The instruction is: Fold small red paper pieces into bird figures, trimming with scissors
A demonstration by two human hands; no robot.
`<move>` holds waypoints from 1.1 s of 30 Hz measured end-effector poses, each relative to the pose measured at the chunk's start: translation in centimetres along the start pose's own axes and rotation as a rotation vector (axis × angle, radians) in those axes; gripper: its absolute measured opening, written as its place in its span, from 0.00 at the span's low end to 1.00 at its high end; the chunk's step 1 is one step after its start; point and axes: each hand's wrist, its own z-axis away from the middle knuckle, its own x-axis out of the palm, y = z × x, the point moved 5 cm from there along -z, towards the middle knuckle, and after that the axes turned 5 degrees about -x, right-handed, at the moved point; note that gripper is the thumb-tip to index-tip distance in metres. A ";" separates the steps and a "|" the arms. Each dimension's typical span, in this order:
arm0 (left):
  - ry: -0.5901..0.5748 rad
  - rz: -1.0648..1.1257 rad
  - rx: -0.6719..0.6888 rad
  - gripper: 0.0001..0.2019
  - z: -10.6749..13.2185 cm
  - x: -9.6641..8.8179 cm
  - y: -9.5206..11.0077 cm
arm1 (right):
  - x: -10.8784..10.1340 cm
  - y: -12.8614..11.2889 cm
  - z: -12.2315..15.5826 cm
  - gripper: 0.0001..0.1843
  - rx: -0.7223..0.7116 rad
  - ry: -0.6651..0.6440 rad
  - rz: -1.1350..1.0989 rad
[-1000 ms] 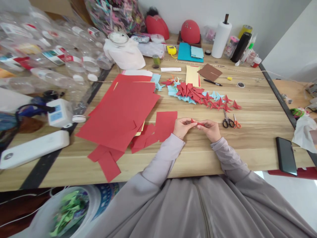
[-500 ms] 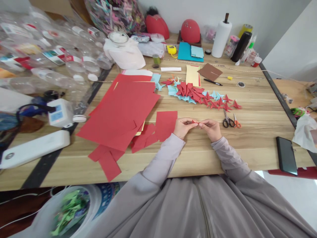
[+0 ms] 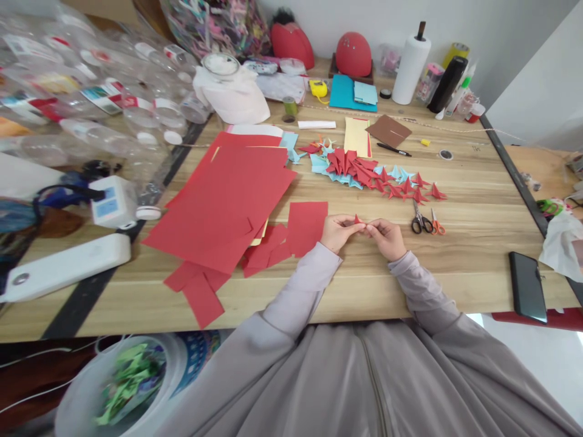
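Observation:
Between my fingertips is a small folded red paper piece (image 3: 357, 220), its pointed tip showing above my left fingers. My left hand (image 3: 337, 232) pinches it from the left, and my right hand (image 3: 387, 238) meets it from the right with thumb and forefinger closed together. Most of the piece is hidden by the fingers. Beyond my hands lie several folded red paper shapes (image 3: 406, 188) with points, mixed with light blue ones (image 3: 339, 177). A square red paper sheet (image 3: 307, 226) lies just left of my left hand. Black-handled scissors (image 3: 421, 223) and small orange scissors (image 3: 438, 226) rest right of my right hand.
Large red sheets (image 3: 223, 200) and smaller red scraps (image 3: 203, 297) cover the table's left part. Plastic bottles (image 3: 136, 115) crowd the far left. A phone (image 3: 527, 285) lies at the right edge. A white bin (image 3: 168, 370) with green paper stands below the table.
The red piece's pointed tip now stands up more visibly above my left fingers. Both hands stay together in nearly the same place, while the view has shifted slightly.

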 end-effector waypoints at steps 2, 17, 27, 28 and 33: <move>-0.002 0.010 -0.010 0.12 0.0 0.1 -0.1 | -0.1 0.1 0.0 0.20 0.004 0.011 0.004; -0.071 -0.001 -0.070 0.16 -0.1 0.2 -0.7 | -0.2 0.2 -0.3 0.20 0.069 -0.003 -0.077; -0.044 0.195 -0.206 0.19 -0.6 0.1 -2.0 | -0.7 0.4 -0.4 0.19 0.128 0.097 -0.116; -0.045 0.202 -0.211 0.19 -0.6 0.1 -2.1 | -0.7 0.5 -0.4 0.19 0.133 0.104 -0.115; -0.077 0.265 -0.232 0.19 -0.6 0.2 -2.0 | -1.1 0.7 -0.5 0.19 0.150 0.159 -0.126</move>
